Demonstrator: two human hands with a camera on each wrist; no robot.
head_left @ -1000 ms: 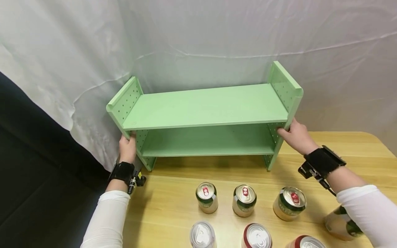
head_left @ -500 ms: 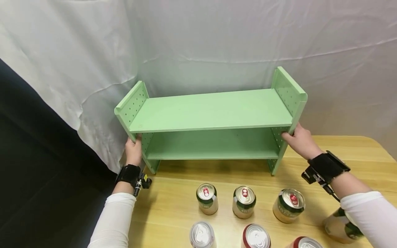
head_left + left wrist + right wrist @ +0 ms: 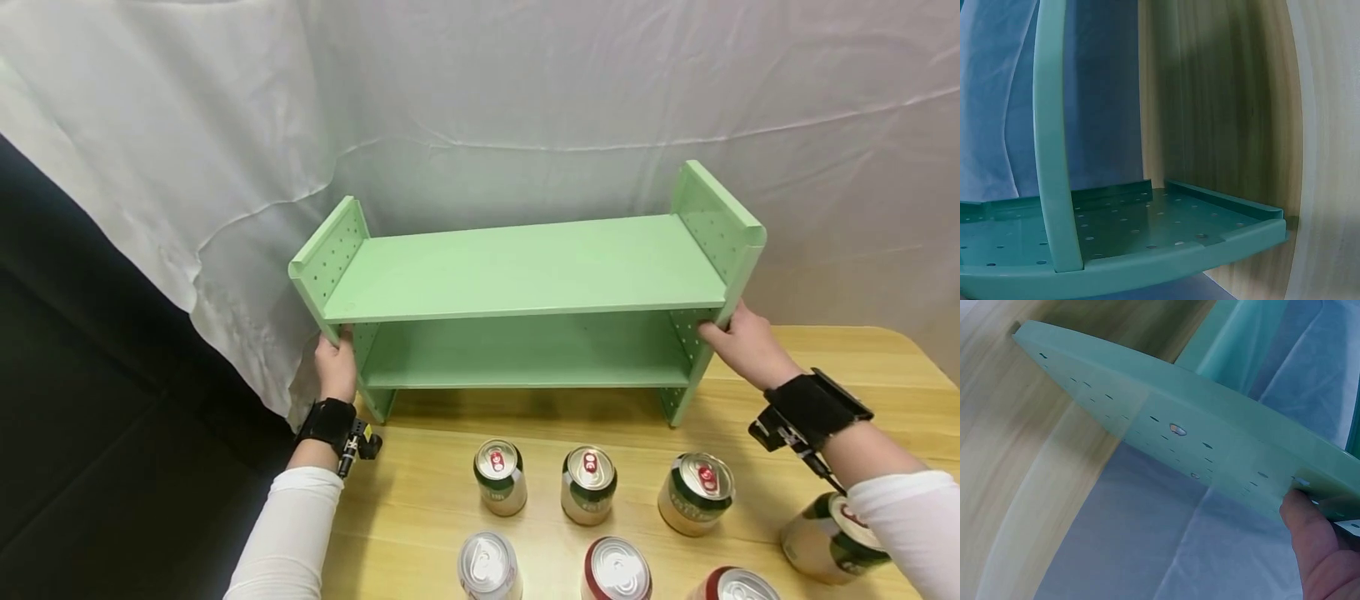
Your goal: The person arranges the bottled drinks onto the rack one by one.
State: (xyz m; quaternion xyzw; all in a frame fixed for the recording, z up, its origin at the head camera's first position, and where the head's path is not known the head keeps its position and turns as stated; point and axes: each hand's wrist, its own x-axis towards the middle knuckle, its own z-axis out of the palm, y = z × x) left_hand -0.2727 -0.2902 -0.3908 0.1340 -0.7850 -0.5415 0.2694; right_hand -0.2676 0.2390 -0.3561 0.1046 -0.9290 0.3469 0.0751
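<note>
A light green two-tier shelf (image 3: 525, 267) with perforated side panels stands at the back of the wooden table (image 3: 420, 492), both boards bare. My left hand (image 3: 337, 354) grips the front edge of its left side panel. My right hand (image 3: 723, 333) grips the front edge of the right panel. The left wrist view shows the perforated panel (image 3: 1147, 231) close up against the table; the hand itself is out of that view. In the right wrist view a fingertip (image 3: 1319, 547) presses on the right panel (image 3: 1210, 431).
Several drink cans stand in front of the shelf: a row with red-tabbed tops (image 3: 499, 477) (image 3: 589, 485) (image 3: 697, 493), another can (image 3: 832, 533) by my right sleeve, more at the bottom edge (image 3: 490, 568). White cloth (image 3: 525, 100) hangs behind. The table's left edge drops into dark (image 3: 112, 417).
The shelf has shifted to the right along the back of the table, with both hands still gripping its side panels and moving with it.
</note>
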